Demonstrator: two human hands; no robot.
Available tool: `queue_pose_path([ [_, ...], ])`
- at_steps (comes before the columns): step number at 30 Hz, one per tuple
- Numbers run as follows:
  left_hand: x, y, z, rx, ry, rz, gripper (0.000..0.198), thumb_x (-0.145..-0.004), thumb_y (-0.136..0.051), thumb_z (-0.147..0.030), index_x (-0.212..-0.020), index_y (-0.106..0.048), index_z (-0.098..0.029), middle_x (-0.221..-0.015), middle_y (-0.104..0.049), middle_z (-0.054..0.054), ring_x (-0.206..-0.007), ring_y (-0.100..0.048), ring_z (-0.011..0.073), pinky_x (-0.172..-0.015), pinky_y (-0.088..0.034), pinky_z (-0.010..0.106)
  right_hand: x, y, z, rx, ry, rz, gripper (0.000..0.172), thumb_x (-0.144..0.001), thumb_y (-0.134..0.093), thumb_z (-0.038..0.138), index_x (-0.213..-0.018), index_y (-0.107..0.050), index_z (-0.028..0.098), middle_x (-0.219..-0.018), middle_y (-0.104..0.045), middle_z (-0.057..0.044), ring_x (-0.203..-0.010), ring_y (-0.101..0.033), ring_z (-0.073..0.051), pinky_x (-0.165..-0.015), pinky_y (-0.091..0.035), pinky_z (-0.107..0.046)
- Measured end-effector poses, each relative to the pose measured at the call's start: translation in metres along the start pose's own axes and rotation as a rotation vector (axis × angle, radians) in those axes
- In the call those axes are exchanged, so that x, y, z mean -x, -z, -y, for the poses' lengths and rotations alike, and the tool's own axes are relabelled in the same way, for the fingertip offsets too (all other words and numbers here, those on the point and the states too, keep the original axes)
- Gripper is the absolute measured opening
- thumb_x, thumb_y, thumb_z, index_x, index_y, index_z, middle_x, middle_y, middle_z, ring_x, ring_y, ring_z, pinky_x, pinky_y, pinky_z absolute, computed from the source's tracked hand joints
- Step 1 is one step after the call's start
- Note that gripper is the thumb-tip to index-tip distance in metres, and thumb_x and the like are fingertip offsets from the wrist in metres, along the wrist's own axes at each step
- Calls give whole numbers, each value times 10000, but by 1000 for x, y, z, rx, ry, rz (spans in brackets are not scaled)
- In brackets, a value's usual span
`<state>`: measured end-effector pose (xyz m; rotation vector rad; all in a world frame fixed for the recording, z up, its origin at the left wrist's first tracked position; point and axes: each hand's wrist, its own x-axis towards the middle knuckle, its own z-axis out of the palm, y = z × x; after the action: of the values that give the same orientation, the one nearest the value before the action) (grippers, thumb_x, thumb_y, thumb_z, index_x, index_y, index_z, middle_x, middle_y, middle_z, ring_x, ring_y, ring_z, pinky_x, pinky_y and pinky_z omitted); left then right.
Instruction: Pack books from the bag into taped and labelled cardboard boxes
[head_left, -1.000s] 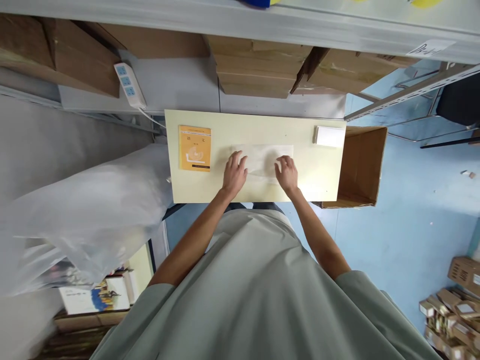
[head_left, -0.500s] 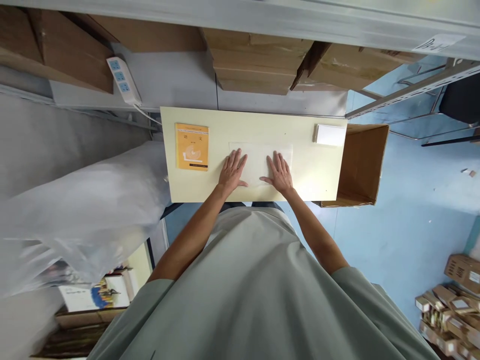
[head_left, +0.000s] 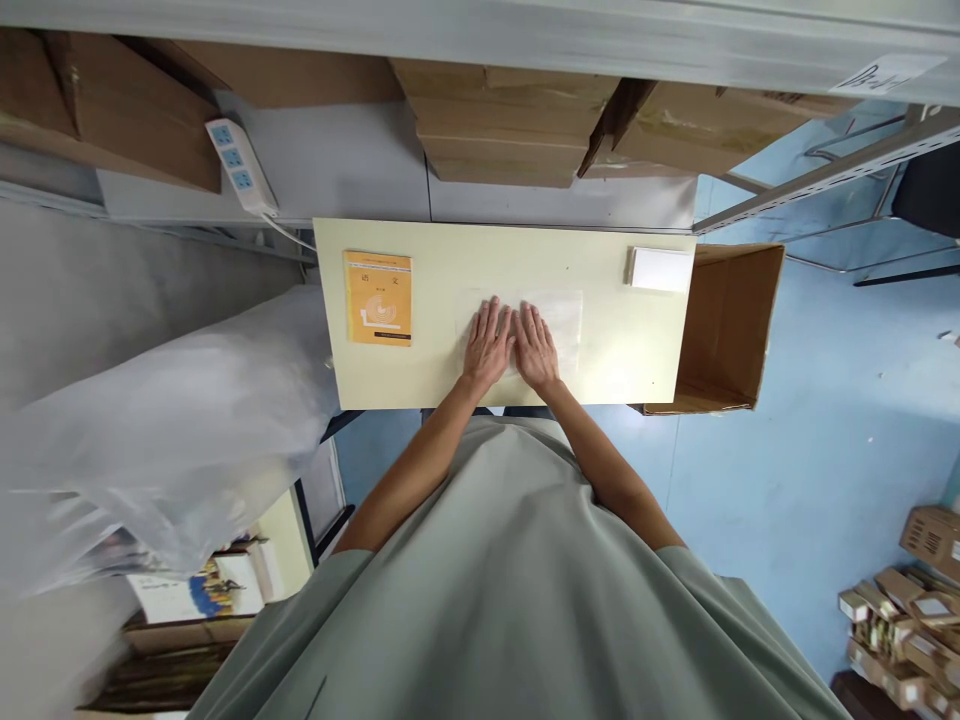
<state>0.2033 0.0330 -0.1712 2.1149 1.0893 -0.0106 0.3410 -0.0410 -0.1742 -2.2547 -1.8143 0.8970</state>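
A pale, thin sheet (head_left: 568,325) lies flat on the cream tabletop (head_left: 435,385). Both hands rest palm down on it, side by side and nearly touching at the thumbs. My left hand (head_left: 488,345) has its fingers stretched forward and holds nothing. Flat beside it, my right hand (head_left: 535,345) also has straight fingers and grips nothing. Toward the table's left end lies an orange book (head_left: 379,298) with its cover up. Near the back right corner sits a white stack (head_left: 661,269), perhaps of paper or cards.
An open cardboard box (head_left: 731,325) stands against the table's right end. Behind the table are a power strip (head_left: 241,168) and closed cartons (head_left: 502,125) under a metal shelf beam (head_left: 480,45). Translucent plastic (head_left: 172,410) bulges at the left; more boxes (head_left: 911,630) are piled lower right.
Both hands have slid inward over the sheet from its sides to its middle, and their thumbs have drawn in toward the fingers. The camera view has shifted slightly.
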Motion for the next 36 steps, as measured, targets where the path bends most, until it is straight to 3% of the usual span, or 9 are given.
queue_pose_path([
  [3,4,-1,11,-11,11,5,750,-1159,-359,-476,-1828,-294,-142,-1926,-102,143,-1803,13,310,-1469,-37,598,4,-7,-6,-5,-12,-30,676,-1213,-277,416,-1832,-297,144,-1928,-173,-131,-1810,-100,-286,-1467,-139,-567],
  [8,11,9,35,-27,-21,26,891,-1131,-407,-654,-1827,-272,-114,-1920,-84,184,-1801,40,328,-1461,-47,614,37,-3,-46,-29,-50,-109,815,-1182,-374,635,-1825,-311,139,-1915,-192,-185,-1805,-124,-338,-1446,-152,-637],
  [13,11,12,37,-47,-30,34,985,-1106,-448,-699,-1830,-219,-70,-1914,-47,219,-1795,77,358,-1456,-34,640,62,6,-72,4,-74,-105,888,-1155,-386,709,-1807,-345,107,-1896,-238,-229,-1793,-175,-373,-1435,-178,-654],
  [18,20,-8,12,1,11,-15,835,-1154,-354,-493,-1842,-148,-68,-1919,-66,196,-1794,60,344,-1464,-17,649,47,5,-48,-9,-71,-160,854,-1181,-333,634,-1831,-265,84,-1899,-229,-227,-1801,-131,-368,-1442,-167,-648],
  [21,29,-27,-5,9,74,-47,807,-1163,-347,-459,-1836,-163,-52,-1915,-75,208,-1794,45,341,-1466,-39,636,23,-4,-19,-20,-49,-140,759,-1208,-244,523,-1842,-233,106,-1916,-200,-187,-1809,-100,-321,-1455,-136,-616],
  [24,35,-37,-8,-2,106,-40,851,-1148,-425,-485,-1830,-180,-39,-1908,-50,227,-1793,44,362,-1464,-42,639,2,-11,-4,-30,-23,-114,718,-1213,-230,501,-1844,-252,160,-1926,-200,-136,-1811,-88,-284,-1460,-123,-598],
  [29,35,-21,22,-48,53,4,1107,-1044,-638,-702,-1835,-190,-70,-1904,-26,249,-1785,82,406,-1443,-31,684,4,-1,-36,-24,-37,-128,774,-1186,-358,616,-1831,-315,190,-1932,-160,-142,-1810,-74,-339,-1443,-129,-657],
  [33,32,-3,40,-75,15,38,1228,-969,-773,-702,-1827,-197,-38,-1901,-31,287,-1789,71,428,-1440,-1,667,20,14,-77,15,-107,-214,836,-1162,-409,673,-1818,-341,161,-1923,-166,-188,-1803,-94,-387,-1417,-139,-716],
  [36,36,7,44,-60,34,2,1233,-968,-767,-710,-1823,-197,-29,-1901,-47,299,-1793,47,436,-1436,11,665,27,20,-87,60,-136,-229,855,-1162,-387,682,-1819,-326,139,-1922,-147,-209,-1799,-93,-411,-1401,-153,-745],
])
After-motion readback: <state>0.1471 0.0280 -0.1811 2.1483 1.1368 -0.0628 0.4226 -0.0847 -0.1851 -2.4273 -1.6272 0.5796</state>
